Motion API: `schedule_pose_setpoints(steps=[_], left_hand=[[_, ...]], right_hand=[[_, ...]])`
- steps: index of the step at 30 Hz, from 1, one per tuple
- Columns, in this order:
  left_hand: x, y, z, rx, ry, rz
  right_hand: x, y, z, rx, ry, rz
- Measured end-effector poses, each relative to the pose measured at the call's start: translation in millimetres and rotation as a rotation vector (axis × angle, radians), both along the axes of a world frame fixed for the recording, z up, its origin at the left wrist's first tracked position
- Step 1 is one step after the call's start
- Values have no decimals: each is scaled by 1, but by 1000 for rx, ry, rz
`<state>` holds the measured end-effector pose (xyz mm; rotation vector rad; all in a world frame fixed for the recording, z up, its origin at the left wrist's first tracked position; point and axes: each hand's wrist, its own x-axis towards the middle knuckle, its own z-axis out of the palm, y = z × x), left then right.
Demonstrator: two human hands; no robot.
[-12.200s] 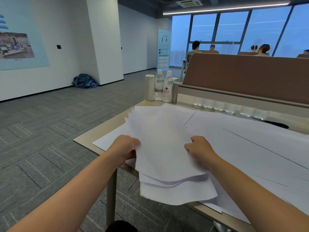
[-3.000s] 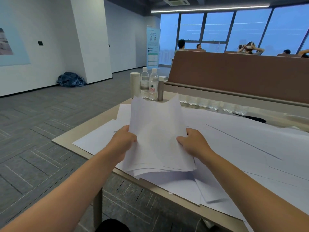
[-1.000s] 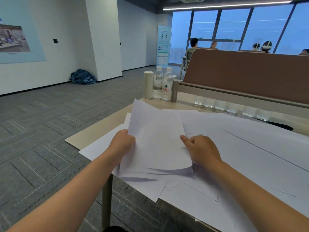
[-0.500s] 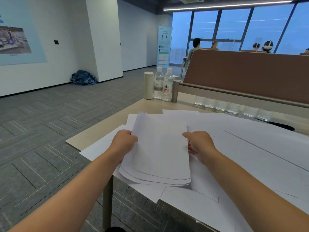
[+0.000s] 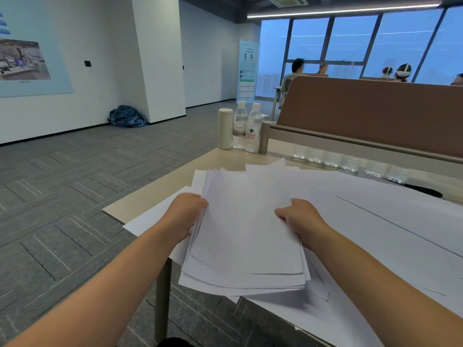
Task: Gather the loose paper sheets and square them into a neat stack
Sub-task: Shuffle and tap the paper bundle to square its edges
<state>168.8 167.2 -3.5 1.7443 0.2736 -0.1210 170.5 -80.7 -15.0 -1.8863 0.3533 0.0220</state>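
Bundle of paper sheets (image 5: 246,236) held over the near corner of the surface (image 5: 160,189), edges uneven, near end fanned and overhanging the surface edge; left hand (image 5: 186,214) grips the bundle's left edge, fingers curled under; right hand (image 5: 300,217) grips its right edge, thumb on top; more loose sheets (image 5: 375,221) lie flat right of the bundle and under it; beyond the bundle, white flask (image 5: 224,128), two water bottles (image 5: 246,127), metal cylinder (image 5: 264,137) side by side; brown divider panel (image 5: 370,113) behind them.
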Motion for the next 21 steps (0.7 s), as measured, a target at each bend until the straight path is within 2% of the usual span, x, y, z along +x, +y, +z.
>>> schedule_pose_setpoints(steps=[3,6,11,17,21], left_hand=[[1,4,3,82,-75,41],[8,13,-1,138,-71,83],[16,19,-3,7,16,128],[16,22,-7,-145,40,139],[12,17,-9,-124,75,66]], right_hand=[[5,6,4,8,-74,-19],[12,17,10,-145,-103,21],[24,34,6,-408,-134,66],[25,40,2,-378,-117,81],[20,39,4,-297,-125,108]])
